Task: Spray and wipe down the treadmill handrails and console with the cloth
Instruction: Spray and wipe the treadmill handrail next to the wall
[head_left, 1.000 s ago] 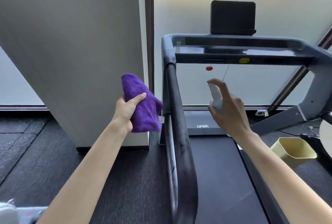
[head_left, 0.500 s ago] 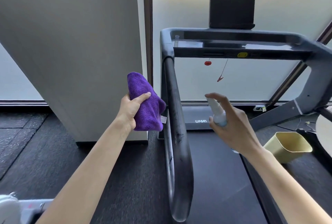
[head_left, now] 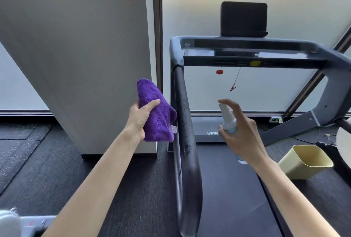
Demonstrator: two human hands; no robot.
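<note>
Frosted glass wall behind, dark rubber floor (head_left: 38, 160) below; treadmill (head_left: 228, 189) is the reference.

Left handrail (head_left: 183, 122): black padded bar, runs from the console corner toward camera and curves down at the near end. Console (head_left: 247, 54): dark crossbar at the far end, yellow sticker on its front edge, black tablet (head_left: 244, 18) upright on top. Red key and red clip on a cord hang under the console.

Left hand (head_left: 140, 117): fingers and thumb curled round a bunched purple cloth (head_left: 157, 111), held just left of the handrail. Cloth's right edge is at the rail; can't tell if it touches.

Right hand (head_left: 241, 134): grips a small white spray bottle (head_left: 228, 119) over the belt, right of the handrail, index finger extended over the nozzle top. Nozzle points toward the rail, apart from it.

White pillar (head_left: 85, 65) left of treadmill, red band near its top. Beige bin (head_left: 303, 160) tilted on the floor, right of the belt. Right upright grey, angled strut at its base.
</note>
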